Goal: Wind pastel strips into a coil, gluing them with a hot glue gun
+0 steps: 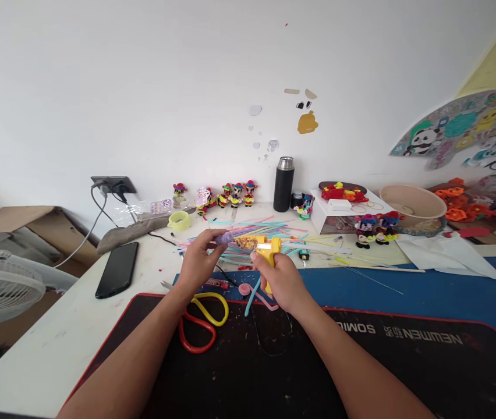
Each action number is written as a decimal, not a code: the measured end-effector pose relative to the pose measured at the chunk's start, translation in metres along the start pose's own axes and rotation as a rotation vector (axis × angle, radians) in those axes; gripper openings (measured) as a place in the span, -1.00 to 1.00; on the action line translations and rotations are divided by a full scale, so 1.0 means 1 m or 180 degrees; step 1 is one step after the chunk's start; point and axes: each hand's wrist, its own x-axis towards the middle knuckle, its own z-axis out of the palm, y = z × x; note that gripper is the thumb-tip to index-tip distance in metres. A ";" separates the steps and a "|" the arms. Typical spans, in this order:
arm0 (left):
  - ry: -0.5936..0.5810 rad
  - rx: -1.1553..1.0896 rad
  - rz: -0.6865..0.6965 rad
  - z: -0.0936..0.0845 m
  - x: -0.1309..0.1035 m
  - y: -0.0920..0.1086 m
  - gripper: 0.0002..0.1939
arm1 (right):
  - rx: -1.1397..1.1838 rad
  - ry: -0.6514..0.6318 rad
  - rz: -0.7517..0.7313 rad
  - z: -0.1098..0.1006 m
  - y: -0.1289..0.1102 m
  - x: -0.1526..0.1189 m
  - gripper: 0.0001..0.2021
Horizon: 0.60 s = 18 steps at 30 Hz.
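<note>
Pinched in my left hand [203, 256] is a small purple fuzzy piece [224, 238], held over the middle of the table. My right hand [280, 276] is wrapped round the handle of a yellow glue gun [269, 249]. The gun's stained nozzle end points left at the purple piece; whether they touch is hard to tell. Behind and below both hands lie many pastel pipe cleaners [252, 226]. Under the gun are a pink coiled strip [244, 288] and a blue one [252, 298]. Scissors with red and yellow handles [198, 348] lie beneath my left wrist.
A black mat [239, 378] covers the front. A phone [117, 269] and a fan [1, 288] are at left. Along the wall stand several small figures [237, 195], a black flask [283, 185] and a white box [330, 221]. A beige bowl [413, 202] sits at right.
</note>
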 end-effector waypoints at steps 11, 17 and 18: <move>0.0023 -0.0080 -0.0033 -0.001 0.000 0.004 -0.73 | 0.0001 0.0017 0.0028 0.000 0.005 0.002 -0.54; 0.0083 -0.0230 -0.0202 -0.001 0.000 0.002 -0.70 | 0.0012 0.0034 0.0016 0.001 0.006 0.003 -0.53; 0.0098 -0.0273 -0.0267 -0.001 0.000 0.000 -0.69 | 0.0029 0.0037 0.0005 0.001 0.007 0.003 -0.53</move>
